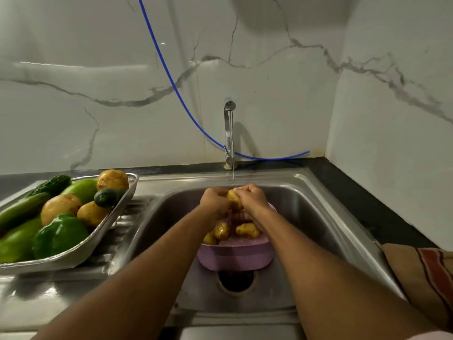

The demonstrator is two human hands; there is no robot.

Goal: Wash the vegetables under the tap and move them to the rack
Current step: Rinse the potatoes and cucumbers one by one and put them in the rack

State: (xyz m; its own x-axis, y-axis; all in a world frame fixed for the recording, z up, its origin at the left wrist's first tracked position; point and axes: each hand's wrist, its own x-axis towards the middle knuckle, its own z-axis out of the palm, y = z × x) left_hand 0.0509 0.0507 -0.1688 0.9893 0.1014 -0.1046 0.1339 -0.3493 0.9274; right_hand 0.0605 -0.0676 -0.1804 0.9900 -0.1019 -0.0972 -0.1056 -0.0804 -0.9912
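Over the steel sink (306, 212), both my hands hold one small potato (232, 196) under the thin stream from the tap (229, 133). My left hand (214, 198) grips it from the left, my right hand (252, 197) from the right. Below them a purple colander (235, 258) sits in the sink with a few more potatoes (247, 229) inside. On the draining board to the left stands a metal rack tray (122, 204) filled with potatoes (60, 207), a green pepper (60, 235), cucumbers (107, 196) and other green vegetables.
A blue hose (171, 79) hangs down the marble wall behind the tap. A striped cloth (426, 273) lies on the dark counter at the right of the sink. The drain hole (236, 280) is just in front of the colander.
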